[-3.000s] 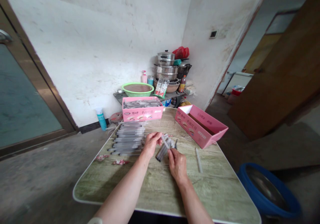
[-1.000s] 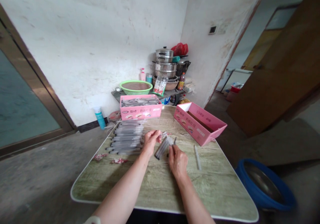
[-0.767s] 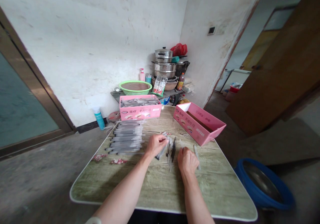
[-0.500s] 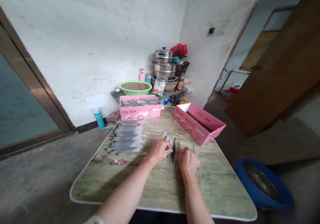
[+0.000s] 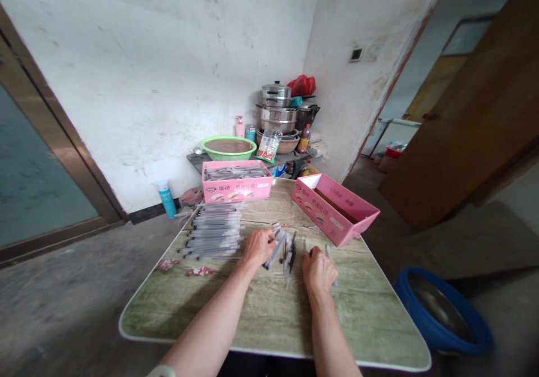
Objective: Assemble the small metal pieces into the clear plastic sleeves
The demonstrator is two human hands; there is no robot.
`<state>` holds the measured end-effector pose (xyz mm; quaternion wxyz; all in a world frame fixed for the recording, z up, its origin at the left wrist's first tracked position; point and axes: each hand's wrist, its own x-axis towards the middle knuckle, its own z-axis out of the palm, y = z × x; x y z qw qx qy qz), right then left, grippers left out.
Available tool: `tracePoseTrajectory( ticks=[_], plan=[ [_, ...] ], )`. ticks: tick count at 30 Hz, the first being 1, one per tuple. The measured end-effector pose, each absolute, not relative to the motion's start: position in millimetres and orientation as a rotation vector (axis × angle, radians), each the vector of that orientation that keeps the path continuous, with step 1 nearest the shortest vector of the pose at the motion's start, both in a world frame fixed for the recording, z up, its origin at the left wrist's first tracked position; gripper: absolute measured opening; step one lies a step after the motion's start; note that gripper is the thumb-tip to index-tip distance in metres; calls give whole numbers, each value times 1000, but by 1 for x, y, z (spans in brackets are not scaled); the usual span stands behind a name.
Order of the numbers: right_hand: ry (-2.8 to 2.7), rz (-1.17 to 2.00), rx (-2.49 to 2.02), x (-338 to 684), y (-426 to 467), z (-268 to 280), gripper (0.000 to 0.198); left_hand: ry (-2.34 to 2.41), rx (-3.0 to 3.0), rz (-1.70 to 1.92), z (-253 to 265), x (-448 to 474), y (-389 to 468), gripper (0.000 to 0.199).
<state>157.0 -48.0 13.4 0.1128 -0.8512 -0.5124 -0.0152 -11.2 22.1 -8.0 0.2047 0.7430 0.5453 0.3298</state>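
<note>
My left hand is closed in a pinch at a slim grey pen in a clear sleeve, which slants down from its fingertips. Just right of it, more dark and grey pens lie loosely together on the table. My right hand is curled into a loose fist on the tabletop; a pale, slim piece shows at its fingers, but its kind is unclear. Another pale, thin stick lies by that hand's right side. Left of my left hand, a row of sleeved pens lies side by side.
A pink box full of sleeved pens stands at the table's back left. Another pink box sits at an angle, back right. Behind are a green basin and stacked steel pots. A blue tub is right of the table.
My left hand has shifted left, away from the loose pens, and a grey pen now shows at its fingertips. My right hand has hardly moved.
</note>
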Motion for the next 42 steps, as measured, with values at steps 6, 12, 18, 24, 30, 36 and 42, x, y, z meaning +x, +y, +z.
tracePoseTrajectory(
  ticks=[6, 12, 18, 24, 30, 36, 42],
  plan=[
    [-1340, -69, -2561, 169, -48, 12, 19, 1595, 2085, 854, -6, -10, 19, 9],
    [-1312, -102, -2327, 162, -46, 9, 25, 1537, 1969, 964, -9, -11, 20, 8],
    [-1557, 82, -1688, 142, -47, -3, 37, 1170, 1491, 1262, -9, -5, 30, 24],
    [-1653, 469, -1401, 132, -49, 0, 48, 655, 975, 1273, -2, -3, 26, 42],
    [-1616, 708, -1282, 129, -48, 1, 51, 499, 704, 1388, 2, -3, 25, 31],
    [-1539, 816, -1223, 129, -46, -1, 47, 485, 748, 1363, 5, -5, 24, 28],
    [-1355, 1017, -1210, 128, -44, -2, 48, 484, 809, 1350, 9, -7, 23, 30]
  ],
)
